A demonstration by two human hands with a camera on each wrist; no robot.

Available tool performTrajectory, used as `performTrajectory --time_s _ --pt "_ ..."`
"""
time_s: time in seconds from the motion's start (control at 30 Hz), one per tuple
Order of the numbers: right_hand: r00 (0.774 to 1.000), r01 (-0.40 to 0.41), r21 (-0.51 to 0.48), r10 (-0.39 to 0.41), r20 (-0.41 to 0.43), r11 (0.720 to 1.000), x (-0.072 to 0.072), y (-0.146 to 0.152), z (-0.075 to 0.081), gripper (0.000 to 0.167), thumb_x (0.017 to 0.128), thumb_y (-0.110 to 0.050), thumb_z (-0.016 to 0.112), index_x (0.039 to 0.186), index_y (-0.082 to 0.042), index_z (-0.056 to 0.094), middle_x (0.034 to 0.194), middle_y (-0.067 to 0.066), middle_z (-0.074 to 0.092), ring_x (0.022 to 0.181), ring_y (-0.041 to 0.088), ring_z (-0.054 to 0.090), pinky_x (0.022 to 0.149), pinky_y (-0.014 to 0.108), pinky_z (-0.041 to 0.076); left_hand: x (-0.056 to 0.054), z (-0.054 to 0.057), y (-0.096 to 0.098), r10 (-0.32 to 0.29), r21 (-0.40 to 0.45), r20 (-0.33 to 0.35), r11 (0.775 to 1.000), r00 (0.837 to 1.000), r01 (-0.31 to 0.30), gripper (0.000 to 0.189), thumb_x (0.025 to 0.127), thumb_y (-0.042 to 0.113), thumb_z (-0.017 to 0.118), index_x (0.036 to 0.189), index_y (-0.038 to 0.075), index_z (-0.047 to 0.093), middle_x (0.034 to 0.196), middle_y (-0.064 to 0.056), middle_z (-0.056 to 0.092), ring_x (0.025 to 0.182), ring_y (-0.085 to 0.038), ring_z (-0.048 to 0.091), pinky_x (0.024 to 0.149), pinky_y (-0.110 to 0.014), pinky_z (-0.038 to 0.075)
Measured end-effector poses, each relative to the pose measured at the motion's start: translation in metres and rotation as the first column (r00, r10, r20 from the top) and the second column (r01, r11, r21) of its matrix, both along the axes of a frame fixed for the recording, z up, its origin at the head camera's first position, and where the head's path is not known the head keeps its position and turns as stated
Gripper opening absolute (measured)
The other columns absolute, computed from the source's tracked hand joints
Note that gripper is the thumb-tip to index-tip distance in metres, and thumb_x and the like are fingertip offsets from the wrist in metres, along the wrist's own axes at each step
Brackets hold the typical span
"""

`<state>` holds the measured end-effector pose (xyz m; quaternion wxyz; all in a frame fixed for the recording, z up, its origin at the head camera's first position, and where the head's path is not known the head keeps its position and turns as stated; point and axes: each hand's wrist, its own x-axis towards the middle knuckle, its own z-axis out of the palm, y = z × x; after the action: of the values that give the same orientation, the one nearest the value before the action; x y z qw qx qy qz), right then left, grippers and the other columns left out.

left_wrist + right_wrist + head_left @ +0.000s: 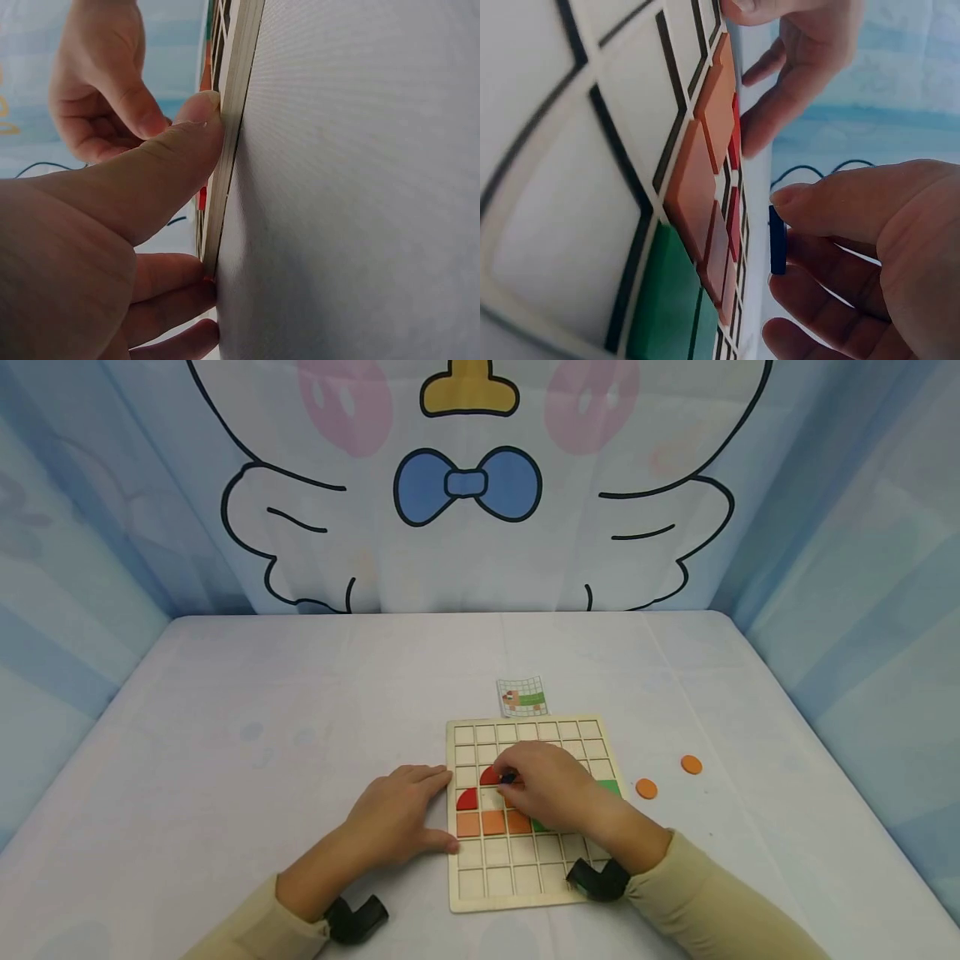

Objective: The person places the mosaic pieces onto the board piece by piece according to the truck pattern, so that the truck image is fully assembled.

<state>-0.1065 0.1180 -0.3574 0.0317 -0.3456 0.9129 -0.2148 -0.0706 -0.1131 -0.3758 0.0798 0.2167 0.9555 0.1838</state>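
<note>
A wooden grid board point(480, 881) lies on the table, with red pieces point(467, 799), orange squares point(492, 822) and green pieces point(662, 292) set in its cells. Over its middle, my right hand point(551, 785) pinches a small dark flat tile point(778, 240) between thumb and fingers. Part of the grid is hidden under that hand in the head view. My left hand point(393, 814) rests at the board's left edge, fingers extended, with its thumb point(199, 112) touching the side.
Just beyond the board lies a small printed picture card point(522, 697) with a gridded design. Two orange discs, one nearer point(647, 789) and one farther point(692, 764), lie to the right. A patterned curtain point(465, 560) hangs behind the white table point(300, 693).
</note>
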Motion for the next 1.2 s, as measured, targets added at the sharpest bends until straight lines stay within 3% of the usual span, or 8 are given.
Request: performTrajectory --time_s 0.3,0.57,1.2 --pt "0.999 -0.042 0.016 0.043 -0.011 0.999 0.002 -0.01 -0.006 0.01 0.088 -0.008 0.071 0.099 -0.007 0.071 0.093 0.0 0.068 0.087 0.016 0.063 0.081 0.035 0.054 -0.001 -0.001 -0.001 0.003 0.001 0.011 1.0 1.0 -0.003 0.085 0.073 0.048 0.087 0.137 0.002 0.059 0.139 -0.011 0.058 0.129 -0.033 0.051 0.098 -0.054 0.047" --pt "0.999 -0.032 0.055 0.031 0.031 0.998 0.004 -0.017 -0.007 0.013 0.091 -0.011 0.07 0.103 -0.007 0.071 0.097 0.0 0.069 0.089 0.017 0.062 0.084 0.036 0.053 0.0 -0.001 -0.002 -0.007 0.012 -0.003 1.0 1.0 0.007 0.084 0.072 0.047 0.088 0.137 0.001 0.06 0.138 -0.012 0.059 0.128 -0.033 0.051 0.098 -0.054 0.047" --pt "1.0 -0.012 0.066 0.013 -0.015 0.998 0.004 -0.008 -0.009 0.015 0.089 -0.01 0.07 0.104 -0.011 0.073 0.098 -0.003 0.071 0.091 0.016 0.064 0.081 0.035 0.055 -0.001 0.0 -0.001 -0.015 0.005 -0.002 1.0 1.0 0.015 0.084 0.073 0.047 0.087 0.137 0.0 0.059 0.139 -0.012 0.058 0.129 -0.033 0.051 0.099 -0.053 0.046"
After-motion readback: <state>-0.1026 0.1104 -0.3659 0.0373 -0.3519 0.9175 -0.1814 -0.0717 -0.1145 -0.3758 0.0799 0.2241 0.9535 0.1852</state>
